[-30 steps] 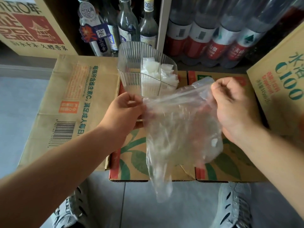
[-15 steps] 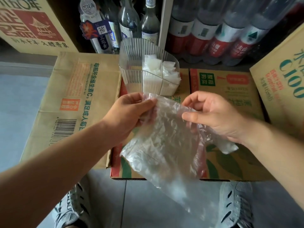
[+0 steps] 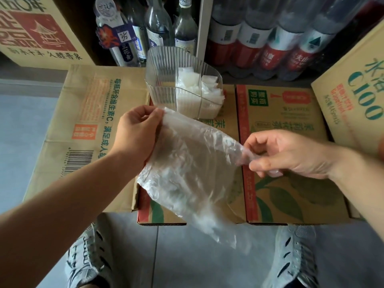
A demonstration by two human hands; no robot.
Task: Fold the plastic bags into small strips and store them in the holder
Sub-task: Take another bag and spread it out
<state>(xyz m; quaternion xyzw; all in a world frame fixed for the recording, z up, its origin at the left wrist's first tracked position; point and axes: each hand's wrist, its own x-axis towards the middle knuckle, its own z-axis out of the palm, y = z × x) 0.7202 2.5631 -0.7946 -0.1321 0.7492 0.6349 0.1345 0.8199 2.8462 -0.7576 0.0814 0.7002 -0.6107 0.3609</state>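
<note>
A thin, crinkled clear plastic bag [image 3: 191,173] is held in the air over the printed cardboard boxes [image 3: 291,125], its upper edge pinched at either end by the left grip [image 3: 138,134] and the right grip [image 3: 291,154] (both closed on the film). Behind stands the ribbed transparent holder [image 3: 164,80], folded white strips [image 3: 199,90] in its right compartment. The bag's lower corner blurs into the floor [image 3: 207,260].

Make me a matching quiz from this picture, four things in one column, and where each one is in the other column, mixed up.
1 plastic bag
2 holder
3 folded strips
4 shoes

A on the grey floor
B pinched between left hand and right hand
C standing on a cardboard box
D packed inside the holder

Pairs: 1-B, 2-C, 3-D, 4-A
</note>
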